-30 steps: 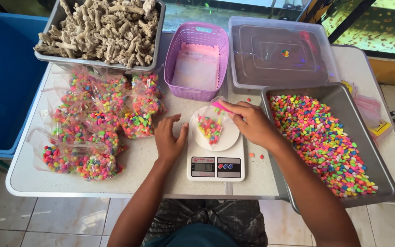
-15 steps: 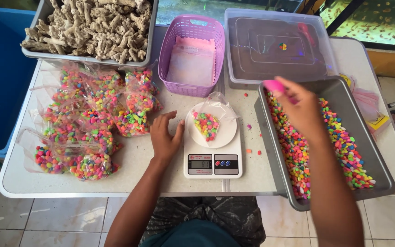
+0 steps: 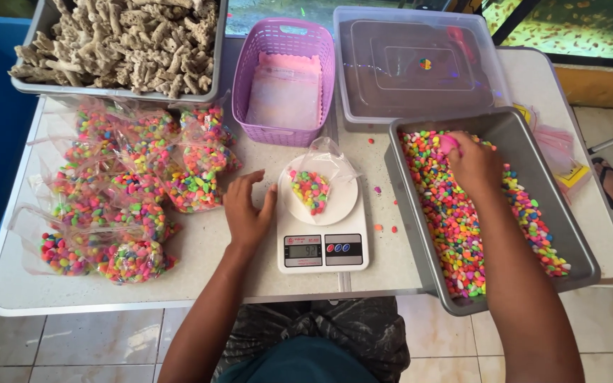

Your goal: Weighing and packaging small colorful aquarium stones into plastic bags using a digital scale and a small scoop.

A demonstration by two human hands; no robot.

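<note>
Small open clear bag [image 3: 315,186] of coloured pebbles, lying on the white plate of a kitchen scale [image 3: 323,230] at the table's near middle, mouth gaping toward the far side, long axis running near to far. Just left of it, left hand [image 3: 247,215] flat on the tabletop, fingers loosely spread and curled, thumb tip by the plate's rim, not gripping anything. Well to the right, right hand [image 3: 473,163] down in the grey tray [image 3: 559,207] of multicoloured pebbles, fingers closed around a pink scoop [image 3: 450,144], bag lying leftward and nearer from it. Left hand clearly the closer to the bag. Further left, heap of filled pebble bags [image 3: 125,188]; beyond, purple basket [image 3: 284,50], lidded clear box [image 3: 420,64], tray of pale coral pieces [image 3: 118,42].
</note>
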